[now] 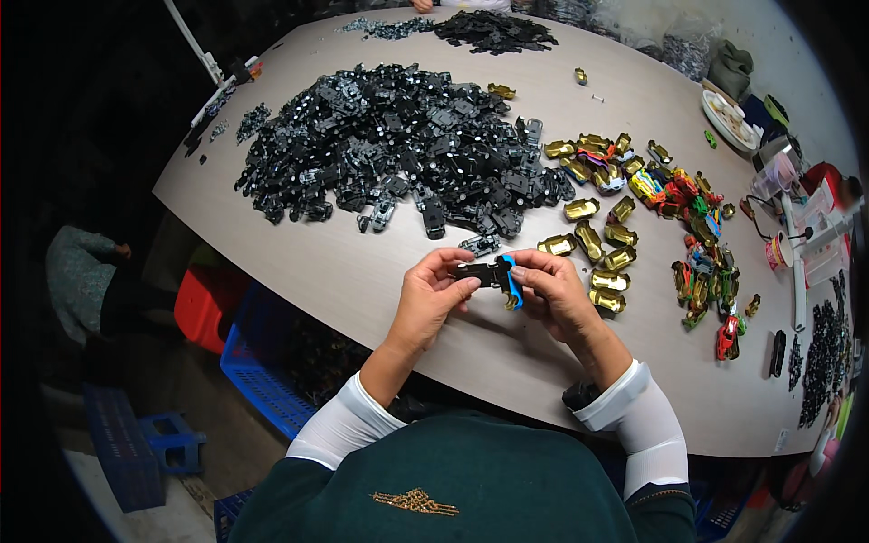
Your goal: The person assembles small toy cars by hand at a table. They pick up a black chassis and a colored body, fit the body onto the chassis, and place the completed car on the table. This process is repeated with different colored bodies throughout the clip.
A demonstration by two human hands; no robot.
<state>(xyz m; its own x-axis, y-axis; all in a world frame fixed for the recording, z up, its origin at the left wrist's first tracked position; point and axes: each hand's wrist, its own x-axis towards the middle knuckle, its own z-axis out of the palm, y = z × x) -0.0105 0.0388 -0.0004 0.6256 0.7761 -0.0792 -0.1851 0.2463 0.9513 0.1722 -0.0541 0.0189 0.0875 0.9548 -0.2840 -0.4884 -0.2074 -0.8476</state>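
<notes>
So in the upper left of the frame there's a huge pile of black toy car chassis (407, 149), barely dented I'd say. At centre my left hand (433, 294) pinches one black chassis piece (480, 271), and my right hand (552, 290) grips it from the other end along with a blue part (513, 282). Right of centre sit gold car shells (593, 240) and a smaller bunch of colourful finished cars (692, 226), so loads left.
</notes>
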